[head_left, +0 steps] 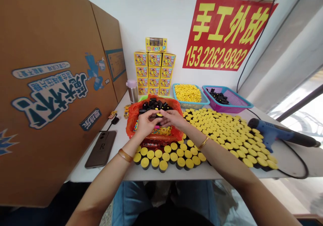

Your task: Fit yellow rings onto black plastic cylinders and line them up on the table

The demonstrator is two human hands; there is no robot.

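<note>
Both hands meet above a basket lined with a red plastic bag [133, 125]. My left hand [147, 121] is closed around a small black cup with a yellow top [159, 115]. Fingers of my right hand [173, 119] press together at that same cup's top, partly hiding it. Beneath them in the basket lie black cups [152, 103], small coloured beads [135, 125] and yellow pieces [165, 131]. A bit of bright pink [156, 127] shows just under the hands; I cannot make out what it is.
Many yellow-topped black cups [222, 128] cover the table's right and front. Behind stand a blue basket of yellow pieces [188, 93], a purple basket [237, 103] and stacked yellow boxes [154, 69]. A blue heat gun [275, 131], phone [101, 150], metal bottle [133, 93] and large carton [63, 84] flank them.
</note>
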